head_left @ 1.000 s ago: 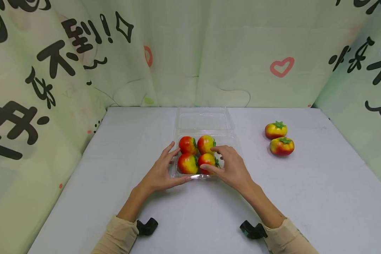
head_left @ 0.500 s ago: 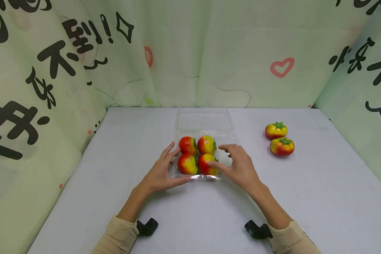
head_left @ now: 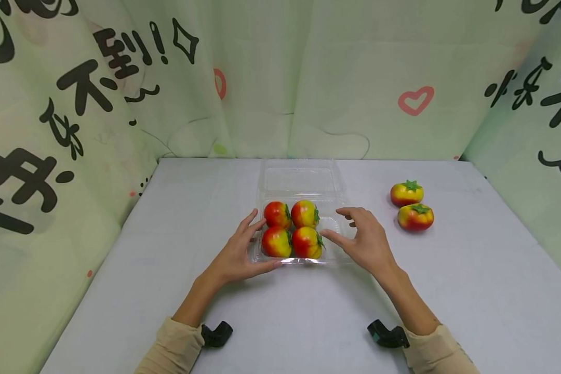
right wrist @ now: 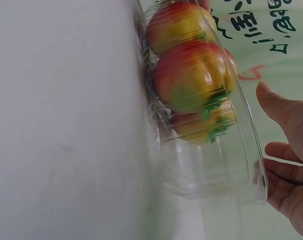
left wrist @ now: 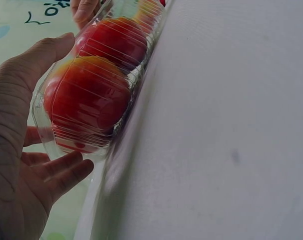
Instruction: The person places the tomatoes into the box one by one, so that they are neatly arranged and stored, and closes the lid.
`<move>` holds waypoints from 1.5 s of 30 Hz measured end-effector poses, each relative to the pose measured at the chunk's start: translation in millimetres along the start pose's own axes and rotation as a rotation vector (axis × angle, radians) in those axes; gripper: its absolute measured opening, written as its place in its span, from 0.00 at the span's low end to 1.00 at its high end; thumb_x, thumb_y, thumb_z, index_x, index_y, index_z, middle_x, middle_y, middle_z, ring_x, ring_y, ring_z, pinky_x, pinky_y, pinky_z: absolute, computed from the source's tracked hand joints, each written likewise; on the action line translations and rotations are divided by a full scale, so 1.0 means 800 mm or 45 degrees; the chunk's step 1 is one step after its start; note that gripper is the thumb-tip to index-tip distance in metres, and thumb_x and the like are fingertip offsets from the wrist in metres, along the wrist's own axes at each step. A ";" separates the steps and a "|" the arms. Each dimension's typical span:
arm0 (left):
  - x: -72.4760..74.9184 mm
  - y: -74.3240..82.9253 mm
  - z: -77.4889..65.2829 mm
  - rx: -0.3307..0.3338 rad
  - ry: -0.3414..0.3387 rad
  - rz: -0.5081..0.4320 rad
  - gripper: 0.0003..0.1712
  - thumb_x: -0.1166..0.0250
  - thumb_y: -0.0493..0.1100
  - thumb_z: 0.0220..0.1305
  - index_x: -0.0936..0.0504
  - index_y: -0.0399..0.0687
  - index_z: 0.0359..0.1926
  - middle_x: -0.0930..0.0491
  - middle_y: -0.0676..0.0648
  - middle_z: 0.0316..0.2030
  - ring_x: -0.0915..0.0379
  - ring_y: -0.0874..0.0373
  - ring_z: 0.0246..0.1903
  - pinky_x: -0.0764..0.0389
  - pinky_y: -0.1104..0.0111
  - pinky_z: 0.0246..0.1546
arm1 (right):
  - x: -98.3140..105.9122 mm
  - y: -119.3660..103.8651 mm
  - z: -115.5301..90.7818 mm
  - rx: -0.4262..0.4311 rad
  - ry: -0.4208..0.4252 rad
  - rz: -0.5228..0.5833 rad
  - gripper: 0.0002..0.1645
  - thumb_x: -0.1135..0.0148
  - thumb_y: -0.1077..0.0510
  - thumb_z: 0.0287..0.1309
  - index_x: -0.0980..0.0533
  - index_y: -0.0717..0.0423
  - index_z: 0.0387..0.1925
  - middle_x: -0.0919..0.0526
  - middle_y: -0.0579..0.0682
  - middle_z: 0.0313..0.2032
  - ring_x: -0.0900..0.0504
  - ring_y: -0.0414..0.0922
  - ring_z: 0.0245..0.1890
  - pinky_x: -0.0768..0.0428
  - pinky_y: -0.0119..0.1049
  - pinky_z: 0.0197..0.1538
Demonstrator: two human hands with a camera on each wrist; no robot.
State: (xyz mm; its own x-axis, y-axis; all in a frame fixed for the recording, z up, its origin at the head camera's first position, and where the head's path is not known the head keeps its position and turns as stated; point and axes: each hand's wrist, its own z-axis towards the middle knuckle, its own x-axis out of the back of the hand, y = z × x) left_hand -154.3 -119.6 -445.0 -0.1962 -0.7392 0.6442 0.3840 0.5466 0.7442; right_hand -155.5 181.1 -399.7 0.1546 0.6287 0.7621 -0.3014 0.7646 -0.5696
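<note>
A clear plastic clamshell box (head_left: 329, 255) lies on the table with its lid (head_left: 301, 179) folded back flat behind it. Several red-and-yellow persimmons (head_left: 277, 242) with green calyxes sit in two rows across its left and middle parts. My left hand (head_left: 237, 254) spans the box's front left corner, thumb at the front rim and spread, fairly straight fingers along the left end. My right hand (head_left: 366, 241) hovers over the box's right end, thumb and fingers apart and nothing between them. In the right wrist view, the box wall (right wrist: 251, 150) hides part of that hand's fingertips.
Two more persimmons, a far one (head_left: 406, 193) and a nearer one (head_left: 415, 216), rest on the white table (head_left: 477, 291) right of the box. A pale green curtain (head_left: 346, 83) with black lettering encloses the back and sides.
My right hand has drawn away to the right from the front persimmon beside it, which now shows fully. The left hand, box and other persimmons have stayed in place.
</note>
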 end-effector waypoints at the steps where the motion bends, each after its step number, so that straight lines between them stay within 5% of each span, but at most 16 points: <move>1: 0.000 0.000 0.000 0.001 -0.002 -0.002 0.58 0.20 0.57 0.49 0.37 0.42 0.76 0.52 0.41 0.81 0.34 0.43 0.71 0.24 0.49 0.64 | 0.002 0.001 0.001 -0.007 0.004 -0.004 0.37 0.22 0.47 0.54 0.23 0.64 0.59 0.19 0.64 0.55 0.19 0.61 0.51 0.16 0.57 0.53; 45: 0.001 0.001 0.000 0.004 -0.006 -0.001 0.58 0.20 0.57 0.50 0.36 0.42 0.76 0.52 0.42 0.81 0.35 0.44 0.71 0.25 0.49 0.64 | 0.069 0.061 0.016 -0.093 0.273 -0.011 0.36 0.21 0.52 0.54 0.24 0.69 0.58 0.18 0.66 0.55 0.19 0.61 0.52 0.20 0.57 0.55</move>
State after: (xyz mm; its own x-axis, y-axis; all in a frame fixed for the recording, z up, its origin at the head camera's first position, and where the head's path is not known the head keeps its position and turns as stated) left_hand -154.1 -119.3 -443.8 -0.2006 -0.7378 0.6445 0.3810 0.5473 0.7452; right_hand -173.5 251.1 -381.5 0.3556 0.6315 0.6890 -0.2312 0.7737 -0.5898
